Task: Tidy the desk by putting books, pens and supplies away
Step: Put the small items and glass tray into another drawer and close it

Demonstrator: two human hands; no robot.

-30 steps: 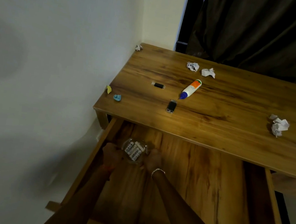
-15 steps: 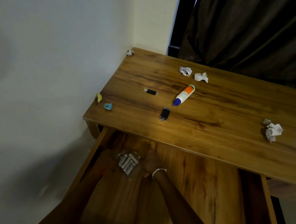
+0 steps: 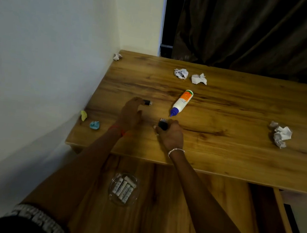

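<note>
Wood-grain tabletop (image 3: 240,144) sits in a corner, white wall (image 3: 42,47) on the left and dark curtain (image 3: 252,32) behind.

Left grip (image 3: 130,114) is released. Its fingers are stretched forward with the tips at the left end of a small black stick (image 3: 147,102) with a silver tip, and the thumb is spread apart. The stick lies flat on the tabletop.

Right grip (image 3: 171,135) is clenched round a small black device (image 3: 162,124) — only the top end shows past the fingers, low over the tabletop. I cannot tell if it is lifted.

White glue bottle (image 3: 181,102) with an orange label and blue nozzle lies on its side just beyond the right grip, nozzle toward the person.

Crumpled paper balls:
- two side by side (image 3: 181,73) (image 3: 199,79) near the back
- one at the far right (image 3: 281,135)
- one in the back corner by the wall (image 3: 117,56)

Yellow scrap (image 3: 83,115) and blue scrap (image 3: 94,125) are near the left edge.

Open drawer (image 3: 282,215) below the front edge holds a clear glass dish (image 3: 134,199) with white batteries (image 3: 123,188) lying side by side in it — between the two forearms.

Silver bracelet (image 3: 176,151) is on the right wrist, red thread (image 3: 119,130) on the left.
</note>
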